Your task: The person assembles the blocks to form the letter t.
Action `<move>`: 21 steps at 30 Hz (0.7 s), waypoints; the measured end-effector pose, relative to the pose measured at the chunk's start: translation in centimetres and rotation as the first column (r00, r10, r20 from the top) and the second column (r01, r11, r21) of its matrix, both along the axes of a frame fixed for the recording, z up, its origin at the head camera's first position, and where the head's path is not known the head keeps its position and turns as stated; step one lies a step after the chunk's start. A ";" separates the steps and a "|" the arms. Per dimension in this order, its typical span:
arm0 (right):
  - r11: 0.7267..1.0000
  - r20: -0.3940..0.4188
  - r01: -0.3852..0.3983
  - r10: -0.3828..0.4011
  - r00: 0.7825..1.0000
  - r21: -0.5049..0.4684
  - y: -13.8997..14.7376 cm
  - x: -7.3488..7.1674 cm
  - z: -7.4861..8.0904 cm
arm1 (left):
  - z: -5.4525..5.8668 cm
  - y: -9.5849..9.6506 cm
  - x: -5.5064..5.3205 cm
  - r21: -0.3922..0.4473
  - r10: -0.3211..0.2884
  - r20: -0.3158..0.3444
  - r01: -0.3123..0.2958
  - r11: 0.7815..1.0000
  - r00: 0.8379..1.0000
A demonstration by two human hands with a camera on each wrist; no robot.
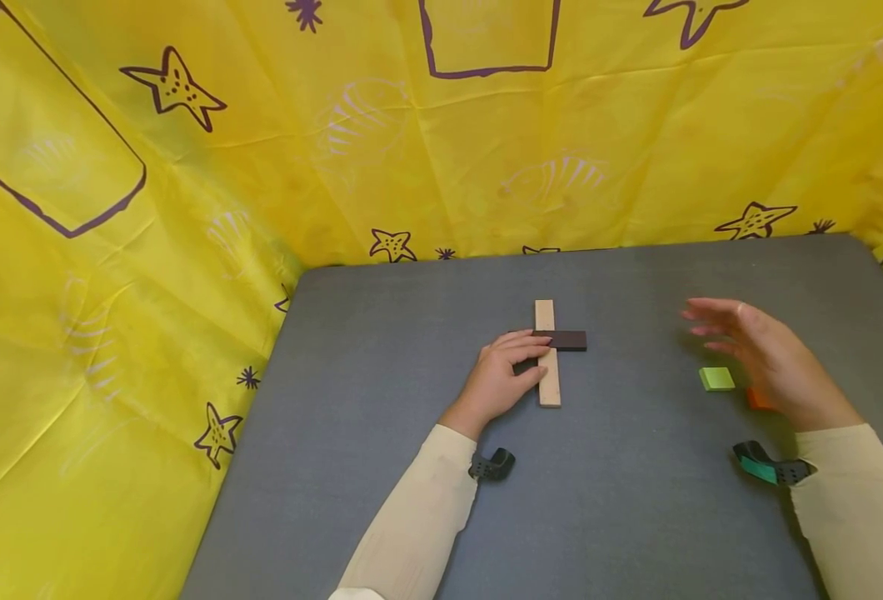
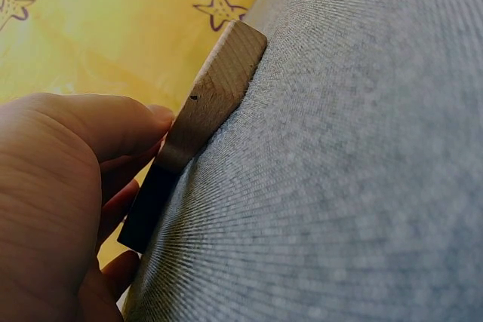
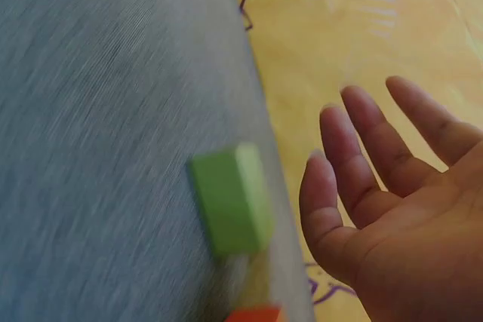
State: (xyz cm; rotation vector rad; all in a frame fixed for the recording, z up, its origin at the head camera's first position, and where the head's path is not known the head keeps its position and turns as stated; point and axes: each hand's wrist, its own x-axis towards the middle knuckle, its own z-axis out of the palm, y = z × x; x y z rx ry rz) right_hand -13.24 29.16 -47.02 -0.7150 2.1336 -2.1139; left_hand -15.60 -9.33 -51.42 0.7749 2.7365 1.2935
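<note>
In the head view, a dark brown block (image 1: 567,340) lies crosswise to pale wooden pieces (image 1: 550,383), which show on its near and far sides; together they form a cross. Whether the pale wood is one piece or two, I cannot tell. My left hand (image 1: 503,371) rests at the left of this cross. Its thumb touches the wood's side (image 2: 204,103), and its extended fingers reach over the dark block, hiding part of it. Raised above the table, my right hand (image 3: 400,201) is empty with fingers spread. Nearest to it are a green block (image 1: 716,379) and a partly covered orange block (image 1: 760,399).
The grey table (image 1: 621,500) has its back edge against a yellow cloth (image 1: 471,167) printed with stars and fish. More of this cloth hangs along the left side and at the far right. Each wrist carries a dark strap (image 1: 491,464).
</note>
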 end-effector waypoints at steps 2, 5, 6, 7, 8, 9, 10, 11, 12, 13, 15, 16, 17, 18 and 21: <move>0.995 -0.008 0.053 -0.052 0.999 0.086 0.4 0.2 -0.4 | 0.0 0.0 0.0 0.004 -0.001 -0.002 0.001 1.000 1.000; 0.964 -0.025 0.131 -0.129 0.991 0.232 1.1 0.5 -0.9 | 0.0 0.0 0.0 0.008 -0.003 -0.002 0.003 1.000 1.000; 0.949 -0.021 0.154 -0.154 0.988 0.274 1.3 0.6 -1.1 | 0.0 -0.1 0.0 0.009 -0.004 -0.001 0.004 1.000 1.000; 0.934 -0.013 0.167 -0.172 0.985 0.316 1.5 0.7 -1.3 | 0.0 -0.1 0.0 0.010 -0.004 -0.002 0.004 1.000 1.000; 0.915 -0.007 0.178 -0.188 0.982 0.361 1.8 0.8 -1.5 | 0.0 -0.1 0.0 0.008 -0.003 -0.005 0.003 1.000 1.000; 0.894 -0.001 0.188 -0.205 0.979 0.406 2.0 1.0 -1.7 | 0.0 -0.1 0.0 0.008 -0.003 -0.005 0.003 1.000 1.000; 0.878 0.011 0.189 -0.215 0.976 0.440 2.2 1.1 -1.9 | 0.0 -0.1 0.0 0.007 -0.002 -0.003 0.002 1.000 1.000; 0.860 0.022 0.186 -0.223 0.975 0.474 2.4 1.2 -2.0 | 0.0 -0.1 0.0 0.005 0.000 -0.002 0.000 1.000 1.000; 0.844 0.029 0.183 -0.228 0.973 0.504 2.6 1.3 -2.2 | 0.0 -0.1 0.0 0.004 0.001 0.001 -0.001 1.000 1.000; 0.832 0.036 0.174 -0.227 0.973 0.527 2.7 1.3 -2.3 | 0.0 -0.2 0.0 0.003 0.003 0.002 -0.003 1.000 1.000; 0.813 0.058 0.172 -0.244 0.968 0.556 2.8 1.4 -2.4 | 0.0 -0.2 0.0 0.003 0.005 0.008 -0.005 1.000 1.000; 0.808 0.069 0.168 -0.250 0.966 0.565 2.8 1.4 -2.4 | 0.0 -0.2 0.0 0.004 0.005 0.007 -0.005 1.000 1.000; 0.803 0.080 0.165 -0.255 0.964 0.572 2.8 1.5 -2.5 | 0.0 -0.2 0.0 0.006 0.005 0.006 -0.005 1.000 1.000; 0.797 0.089 0.161 -0.259 0.962 0.581 2.7 1.5 -2.5 | 0.0 -0.2 0.0 0.008 0.003 0.005 -0.003 1.000 1.000; 0.784 0.111 0.140 -0.257 0.960 0.605 2.7 1.5 -2.5 | 0.0 -0.2 0.0 0.012 -0.001 0.003 0.001 1.000 1.000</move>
